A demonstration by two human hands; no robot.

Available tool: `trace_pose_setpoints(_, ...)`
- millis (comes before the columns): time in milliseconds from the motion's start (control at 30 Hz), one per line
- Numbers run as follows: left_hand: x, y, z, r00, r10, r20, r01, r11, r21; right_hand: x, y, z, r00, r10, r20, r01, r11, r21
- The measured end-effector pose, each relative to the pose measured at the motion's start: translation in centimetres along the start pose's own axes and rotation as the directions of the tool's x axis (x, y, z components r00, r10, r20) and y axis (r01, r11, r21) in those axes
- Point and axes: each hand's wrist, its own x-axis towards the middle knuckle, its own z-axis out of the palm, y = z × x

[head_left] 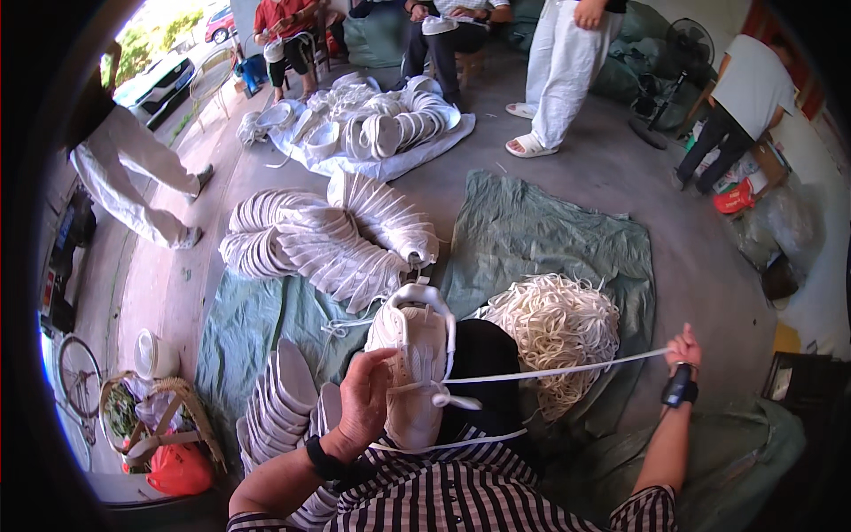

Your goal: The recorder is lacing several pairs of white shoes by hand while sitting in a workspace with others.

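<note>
A white shoe upper [415, 355] rests on my lap, its padded collar pointing away from me. My left hand [363, 401] grips its left side, with fingers bent over the edge near the eyelets. Far out to the right, my right hand [684, 346] pinches the end of a white shoelace [567, 370]. The lace runs taut from the upper's eyelets across to that hand. Its other, looser end curls over the front of the upper. A large tangled heap of white shoelaces [554, 332] lies just right of my lap.
Rows of stacked white uppers [332, 235] lie ahead on a green tarp [550, 230], with another stack [277, 399] by my left side. A basket [160, 426] stands at the left. Farther off are more uppers on a white sheet [425, 160], several people and a fan [690, 44].
</note>
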Motion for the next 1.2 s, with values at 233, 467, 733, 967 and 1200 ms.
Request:
trace_pose_setpoints(233,-3.1,-0.7,-1.0,0.953,-0.303,0.022,0.298,0.918,-0.262,-5.6,14.4,15.4,0.95,0.274,0.151,-0.137,0.8,-0.585)
trace_pose_setpoints(467,-3.3,0.6,-1.5,0.964,-0.255,0.077,0.258,0.965,-0.037,-13.6,30.9,26.9,0.552,0.755,0.355,0.156,0.324,-0.933)
trace_pose_setpoints(733,-3.3,0.7,-2.2,0.854,-0.434,0.286,0.515,0.779,-0.358,-14.5,25.5,24.8,0.154,0.969,-0.195,0.588,-0.248,-0.77)
trace_pose_setpoints(967,-3.3,-0.2,-1.1,0.942,-0.305,0.142,0.329,0.922,-0.205,-15.1,31.7,27.4,0.498,0.795,0.345,0.026,0.385,-0.923)
trace_pose_setpoints(1200,-2.2,-1.4,0.9,0.99,-0.143,-0.005,0.143,0.99,0.005,-15.1,33.9,27.3,0.529,0.836,0.148,-0.057,0.209,-0.976)
